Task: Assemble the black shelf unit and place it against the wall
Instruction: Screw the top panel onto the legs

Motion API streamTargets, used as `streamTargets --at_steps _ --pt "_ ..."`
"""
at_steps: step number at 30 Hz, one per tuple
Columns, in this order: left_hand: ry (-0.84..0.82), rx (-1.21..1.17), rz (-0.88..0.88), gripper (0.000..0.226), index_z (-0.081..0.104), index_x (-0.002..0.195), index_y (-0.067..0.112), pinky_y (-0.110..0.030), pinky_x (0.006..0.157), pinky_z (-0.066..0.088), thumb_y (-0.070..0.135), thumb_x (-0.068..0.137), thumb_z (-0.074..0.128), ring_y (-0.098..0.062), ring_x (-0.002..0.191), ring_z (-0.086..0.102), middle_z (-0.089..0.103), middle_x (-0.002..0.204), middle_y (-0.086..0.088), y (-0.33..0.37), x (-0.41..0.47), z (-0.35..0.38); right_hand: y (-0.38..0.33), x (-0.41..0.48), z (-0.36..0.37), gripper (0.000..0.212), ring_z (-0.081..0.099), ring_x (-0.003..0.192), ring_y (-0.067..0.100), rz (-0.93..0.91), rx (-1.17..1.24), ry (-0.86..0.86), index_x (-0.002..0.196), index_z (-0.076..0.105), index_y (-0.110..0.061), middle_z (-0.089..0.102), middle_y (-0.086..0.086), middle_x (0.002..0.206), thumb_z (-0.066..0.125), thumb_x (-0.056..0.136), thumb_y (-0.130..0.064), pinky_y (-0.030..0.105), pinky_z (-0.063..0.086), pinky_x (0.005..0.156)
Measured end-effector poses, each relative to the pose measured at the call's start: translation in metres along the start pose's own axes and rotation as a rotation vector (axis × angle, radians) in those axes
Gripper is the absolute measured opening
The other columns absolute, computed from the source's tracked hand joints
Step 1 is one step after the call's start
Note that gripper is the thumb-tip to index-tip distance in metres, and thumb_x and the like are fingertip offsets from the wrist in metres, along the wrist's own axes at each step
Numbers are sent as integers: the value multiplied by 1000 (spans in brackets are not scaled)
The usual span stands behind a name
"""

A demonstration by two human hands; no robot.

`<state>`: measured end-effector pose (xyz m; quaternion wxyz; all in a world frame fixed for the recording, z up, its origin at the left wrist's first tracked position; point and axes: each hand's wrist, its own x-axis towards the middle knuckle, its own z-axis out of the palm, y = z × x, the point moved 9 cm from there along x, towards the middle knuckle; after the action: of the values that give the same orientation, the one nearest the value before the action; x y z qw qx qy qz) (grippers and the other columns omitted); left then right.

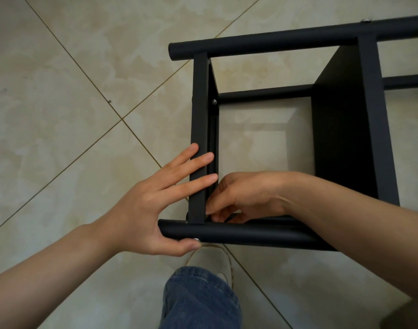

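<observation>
Head view looks straight down on a beige marbled tile floor [61, 115] with thin gold grout lines. The black shelf unit [274, 41] lies on its side on that floor, running off the right edge, with one shelf board [340, 138] standing on edge inside the frame.

Both forearms reach in from below. The left hand [151, 205] is spread, its straight fingers lying across the flat crossbar [199, 115] and its thumb along the near round tube [250, 233]. The right hand [246, 195] is inside the frame with fingers curled into the corner where crossbar meets tube; whether they pinch anything cannot be told, since the hand itself hides the joint.

A jeans leg [198, 302] and a pale shoe [212, 260] sit just below the tube. A silver screw head [213, 101] shows beside the crossbar.
</observation>
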<state>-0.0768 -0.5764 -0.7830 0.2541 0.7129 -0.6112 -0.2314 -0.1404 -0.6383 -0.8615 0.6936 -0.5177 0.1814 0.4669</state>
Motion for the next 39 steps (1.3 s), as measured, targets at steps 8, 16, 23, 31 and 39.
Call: streamTargets --at_steps 8,16,23,31,39 --pt "3 -2 1 84 44 146 5 -39 124 22 46 80 77 -34 155 15 30 162 -13 -1 0 0 0 2 0 10 54 92 20 -17 15 -20 85 70 -14 63 1 83 64 93 -12 29 44 84" --pt "8 9 -2 84 45 145 5 -38 124 21 47 80 77 -33 155 15 30 162 -14 1 0 -1 2 3 0 6 53 84 17 4 35 -3 89 68 -11 60 2 78 65 93 -14 28 43 81" --pt "39 -35 -103 89 38 152 11 -34 124 20 47 80 77 -27 156 14 21 167 -3 -5 -12 1 -2 -5 -4 13 56 74 10 -55 32 -2 81 72 -16 64 -2 76 65 92 -13 24 46 77" --pt "225 -474 -505 110 15 158 45 -40 121 30 59 71 80 -2 150 25 22 163 24 -24 -50 26 -6 -19 -1 11 57 76 13 -110 -76 38 88 70 -20 65 2 85 62 95 -16 22 48 71" --pt "243 -896 -704 81 28 143 47 -2 99 35 61 72 63 19 130 41 47 133 47 -11 -64 73 -14 -49 -7 17 68 93 3 -257 -348 252 106 75 -29 75 -10 101 62 96 -24 17 51 87"
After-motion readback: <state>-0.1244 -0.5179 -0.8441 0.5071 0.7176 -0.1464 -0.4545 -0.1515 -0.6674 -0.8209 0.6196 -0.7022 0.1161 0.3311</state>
